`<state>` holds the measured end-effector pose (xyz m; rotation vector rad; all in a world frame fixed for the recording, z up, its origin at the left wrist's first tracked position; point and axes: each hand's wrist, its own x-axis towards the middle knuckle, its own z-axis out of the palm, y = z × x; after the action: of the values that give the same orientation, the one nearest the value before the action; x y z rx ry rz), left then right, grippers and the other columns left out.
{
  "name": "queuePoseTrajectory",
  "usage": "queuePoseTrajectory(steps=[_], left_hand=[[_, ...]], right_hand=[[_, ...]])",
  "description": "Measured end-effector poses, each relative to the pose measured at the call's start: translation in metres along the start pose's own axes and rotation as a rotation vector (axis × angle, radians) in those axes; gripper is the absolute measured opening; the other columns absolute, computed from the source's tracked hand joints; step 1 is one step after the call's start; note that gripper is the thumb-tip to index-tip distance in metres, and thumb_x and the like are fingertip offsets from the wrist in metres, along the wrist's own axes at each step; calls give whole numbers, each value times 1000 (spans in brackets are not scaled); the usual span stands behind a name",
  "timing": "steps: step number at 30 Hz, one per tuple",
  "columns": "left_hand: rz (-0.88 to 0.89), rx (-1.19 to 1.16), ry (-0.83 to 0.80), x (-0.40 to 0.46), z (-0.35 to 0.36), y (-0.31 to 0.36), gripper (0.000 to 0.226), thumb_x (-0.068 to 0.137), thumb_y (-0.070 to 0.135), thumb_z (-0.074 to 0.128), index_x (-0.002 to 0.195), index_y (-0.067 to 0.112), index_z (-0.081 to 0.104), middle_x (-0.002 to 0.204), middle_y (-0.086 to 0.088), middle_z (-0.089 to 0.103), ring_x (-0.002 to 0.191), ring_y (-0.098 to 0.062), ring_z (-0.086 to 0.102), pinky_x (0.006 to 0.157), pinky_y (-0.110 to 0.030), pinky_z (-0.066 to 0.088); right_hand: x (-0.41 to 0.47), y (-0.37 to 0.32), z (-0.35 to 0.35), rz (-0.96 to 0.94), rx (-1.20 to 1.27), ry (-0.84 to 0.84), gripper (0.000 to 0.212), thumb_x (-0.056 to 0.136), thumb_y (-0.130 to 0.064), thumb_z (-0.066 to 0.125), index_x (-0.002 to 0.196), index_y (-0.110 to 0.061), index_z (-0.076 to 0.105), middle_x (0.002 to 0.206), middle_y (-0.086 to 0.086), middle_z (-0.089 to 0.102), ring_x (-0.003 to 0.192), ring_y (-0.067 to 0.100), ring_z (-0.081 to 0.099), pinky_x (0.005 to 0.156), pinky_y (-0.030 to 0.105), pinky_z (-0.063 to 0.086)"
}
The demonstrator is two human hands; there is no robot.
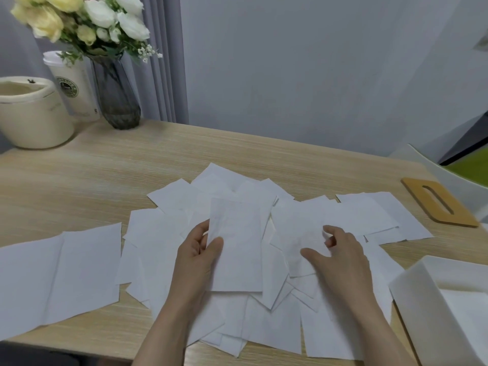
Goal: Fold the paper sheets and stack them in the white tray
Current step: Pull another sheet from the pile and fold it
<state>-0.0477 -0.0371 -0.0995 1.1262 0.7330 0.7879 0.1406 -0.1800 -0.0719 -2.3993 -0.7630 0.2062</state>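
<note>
Several white paper sheets [356, 215] lie in a loose overlapping pile across the middle of the wooden table. My left hand [199, 249] pinches the left edge of one narrow sheet [237, 247], thumb on top, lifting it above the pile. My right hand [340, 254] hovers over the pile to the right of that sheet, fingers loosely spread and holding nothing. The white tray [412, 286] stands at the near right corner, with white paper lying flat inside. A larger creased sheet [60, 273] lies at the left.
At the back left stand a dark glass vase of flowers [116, 96], a white paper cup [74, 85] and a cream round container [31, 114]. A flat wooden piece with a slot [439, 204] lies at the right edge. A white chair back [449, 178] is beyond it.
</note>
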Motion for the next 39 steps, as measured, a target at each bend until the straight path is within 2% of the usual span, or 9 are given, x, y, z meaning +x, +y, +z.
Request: queuePoseTrajectory(steps=[4,9,15,17,21,25,30,33,39], left_hand=[[-11,1,15,0,1,1,30,95,1,55,116,22,62,102,0,76,93,-20,72,82,-39,55],[-17,-4,18,1,0,0,31,94,3,59,119,21,62,104,-1,76,96,-23,72,85,-42,54],[-7,-19,12,0,0,-1,32,86,12,65,115,23,63,103,0,76,92,-19,72,80,-37,54],[-8,-18,12,0,0,-1,29,92,5,62,115,23,62,102,0,76,90,-18,72,78,-36,54],[-6,-24,4,0,1,0,29,95,2,58,116,20,62,102,-1,76,90,-19,72,80,-37,55],[9,-27,-2,1,1,-1,39,77,20,62,115,22,63,102,-2,76,90,-19,72,78,-36,56],[13,-39,-6,1,0,-2,33,82,16,64,114,22,63,102,0,76,91,-19,72,81,-39,55],[9,-45,-16,0,1,-1,35,80,18,63,115,21,62,102,-1,76,92,-20,73,81,-39,55],[15,-38,-19,1,-1,-2,39,77,20,61,117,21,62,103,-2,76,92,-21,72,80,-38,57]], right_hand=[[1,-1,1,23,113,7,56,84,-24,70,135,-24,48,94,-8,52,95,14,52,78,31,40],[2,0,-1,40,201,9,51,81,-17,70,129,-24,53,90,-6,49,84,15,51,76,33,41],[9,-2,-10,143,458,-72,76,80,-17,75,144,-24,35,113,-3,51,101,14,49,84,29,36],[13,-3,-12,184,553,-76,64,83,-20,73,140,-22,43,109,0,58,99,15,55,79,28,40],[16,1,-13,155,603,-56,32,87,-7,66,116,-20,66,87,8,62,78,22,57,72,27,43],[17,2,-15,110,608,-90,31,85,4,63,104,-19,70,69,-1,51,57,14,43,50,18,37],[16,-1,-20,69,578,-144,32,86,9,57,97,-17,72,70,3,51,37,10,39,45,11,36],[14,-7,-22,101,618,-169,33,84,10,58,101,-15,71,81,5,54,37,11,40,45,13,37],[9,-12,-17,101,610,-217,25,87,-4,64,98,-22,76,61,-2,45,58,12,44,50,23,42]])
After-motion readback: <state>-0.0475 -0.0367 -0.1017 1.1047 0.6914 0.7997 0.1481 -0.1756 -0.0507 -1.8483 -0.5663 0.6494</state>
